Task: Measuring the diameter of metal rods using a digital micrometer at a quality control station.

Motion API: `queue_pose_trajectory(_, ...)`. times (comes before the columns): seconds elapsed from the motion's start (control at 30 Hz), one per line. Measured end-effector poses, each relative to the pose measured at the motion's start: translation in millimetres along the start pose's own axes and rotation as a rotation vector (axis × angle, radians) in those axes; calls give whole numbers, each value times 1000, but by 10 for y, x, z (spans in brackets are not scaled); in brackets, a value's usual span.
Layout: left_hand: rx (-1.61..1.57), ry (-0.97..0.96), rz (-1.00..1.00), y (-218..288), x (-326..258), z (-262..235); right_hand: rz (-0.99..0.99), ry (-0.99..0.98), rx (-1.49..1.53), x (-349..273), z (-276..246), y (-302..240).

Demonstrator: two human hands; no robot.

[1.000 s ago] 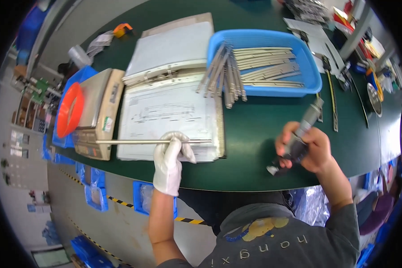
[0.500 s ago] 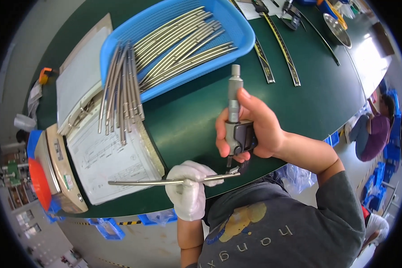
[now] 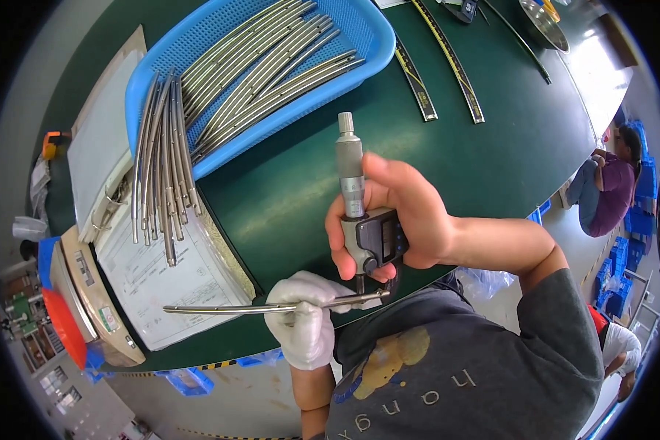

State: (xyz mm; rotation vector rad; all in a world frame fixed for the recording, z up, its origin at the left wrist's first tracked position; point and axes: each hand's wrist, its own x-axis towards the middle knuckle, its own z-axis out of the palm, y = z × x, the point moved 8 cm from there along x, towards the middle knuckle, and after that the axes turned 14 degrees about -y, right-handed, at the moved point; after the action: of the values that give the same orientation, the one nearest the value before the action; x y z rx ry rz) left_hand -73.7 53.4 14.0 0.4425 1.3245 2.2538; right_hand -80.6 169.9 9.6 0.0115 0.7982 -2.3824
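Observation:
My left hand [image 3: 301,323], in a white glove, is closed around a thin metal rod [image 3: 213,309], which extends to both sides of the fist. My bare right hand [image 3: 418,213] grips a digital micrometer [image 3: 353,183] upright, its thimble pointing up and my thumb beside it. The micrometer's lower jaw end meets the right end of the rod; whether the faces touch it cannot be told. Beyond my hands, a blue plastic basket [image 3: 286,110] holds many similar metal rods [image 3: 249,66]. Another bunch of rods [image 3: 165,161] leans over its left edge, above papers.
Drawing sheets [image 3: 176,282] and a clipboard [image 3: 106,139] lie left, beside a scale [image 3: 99,301] with a red part. Two black-yellow strips [image 3: 455,66] and a metal bowl [image 3: 544,26] lie on the green table [image 3: 491,169]. A seated person [image 3: 612,183] is at right.
The micrometer has come down and slightly left, its jaws now at the rod's right end. My left hand and the rod have shifted slightly. The table view has also shifted left.

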Motion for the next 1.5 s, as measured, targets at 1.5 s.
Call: queue_pose_trajectory(1.5,66,73,-73,-42,-58,-20,-39,11,-6,-30,-19,10)
